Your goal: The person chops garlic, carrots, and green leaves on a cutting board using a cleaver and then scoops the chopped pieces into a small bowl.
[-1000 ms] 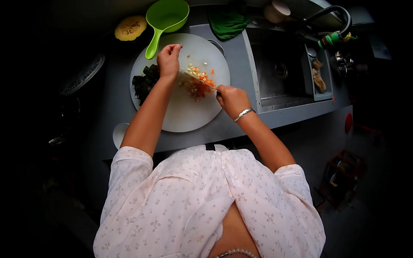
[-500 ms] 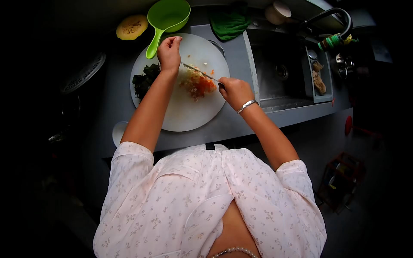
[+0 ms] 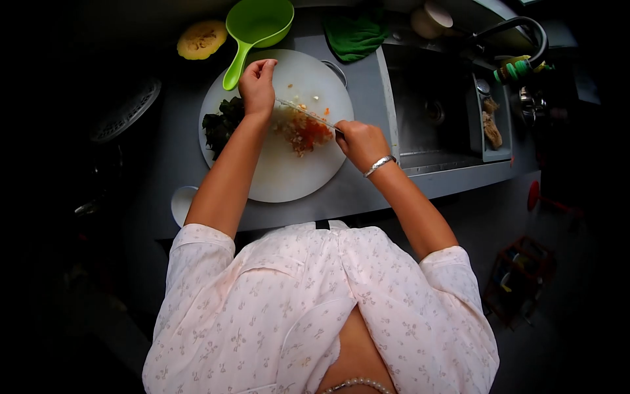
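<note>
My right hand [image 3: 363, 143] is closed round the handle of a knife [image 3: 307, 113], whose thin blade slants up and left over chopped orange and pale pieces [image 3: 304, 135]. These pieces lie on a round white cutting board [image 3: 282, 177]. Over the upper left of the board is my left hand [image 3: 258, 84], its fingers curled together; what they hold, if anything, cannot be made out. Dark green leaves [image 3: 222, 125] lie at the board's left side, partly behind my left forearm.
A green ladle-like bowl [image 3: 259, 23] and a cut yellow squash [image 3: 201, 40] stand behind the board. A green cloth [image 3: 354, 36] lies near the sink [image 3: 426, 141] at the right. A white bowl [image 3: 182, 205] sits at the counter's front left.
The knife has moved up and slightly right over the chopped pieces, with my right hand. My left hand has shifted slightly upward and stays closed.
</note>
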Demonstrator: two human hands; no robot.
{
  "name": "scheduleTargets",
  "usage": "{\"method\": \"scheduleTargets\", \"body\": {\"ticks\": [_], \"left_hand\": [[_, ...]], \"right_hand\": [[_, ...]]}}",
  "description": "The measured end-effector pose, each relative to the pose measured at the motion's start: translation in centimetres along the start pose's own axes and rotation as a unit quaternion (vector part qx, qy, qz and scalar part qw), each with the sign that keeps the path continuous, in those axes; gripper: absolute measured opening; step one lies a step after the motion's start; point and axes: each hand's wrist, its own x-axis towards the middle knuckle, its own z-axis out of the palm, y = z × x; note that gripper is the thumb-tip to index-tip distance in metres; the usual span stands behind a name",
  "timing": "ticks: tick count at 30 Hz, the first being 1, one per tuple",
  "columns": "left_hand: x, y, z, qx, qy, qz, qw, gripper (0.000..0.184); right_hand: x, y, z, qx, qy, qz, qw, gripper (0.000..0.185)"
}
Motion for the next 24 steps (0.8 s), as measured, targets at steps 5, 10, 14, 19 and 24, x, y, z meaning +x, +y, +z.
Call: {"method": "scheduleTargets", "body": {"ticks": [5, 10, 14, 19, 24], "left_hand": [[-1.1, -1.5, -0.9, 0.001, 0.003, -0.01, 1.0, 0.018], [-1.9, -0.6, -0.6, -0.015, 0.02, 0.041, 0.999, 0.017], [-2.0, 0.7, -0.6, -0.056, 0.017, 0.011, 0.998, 0.018], [-0.2, 0.9, 0.8, -0.108, 0.053, 0.032, 0.992, 0.018], [0.5, -1.4, 1.5, -0.059, 0.112, 0.033, 0.991, 0.017]], "right_hand": [[-0.5, -0.5, 0.5, -0.039, -0.049, 0.008, 0.998, 0.01], [-1.0, 0.3, 1.9, -0.026, -0.004, -0.006, 1.0, 0.009], [-0.4, 1.4, 0.5, 0.006, 0.041, -0.051, 0.998, 0.007], [4.5, 3.4, -2.6, -0.066, 0.035, -0.086, 0.994, 0.007], [5.6, 5.0, -0.8, -0.079, 0.01, -0.105, 0.991, 0.009]]}}
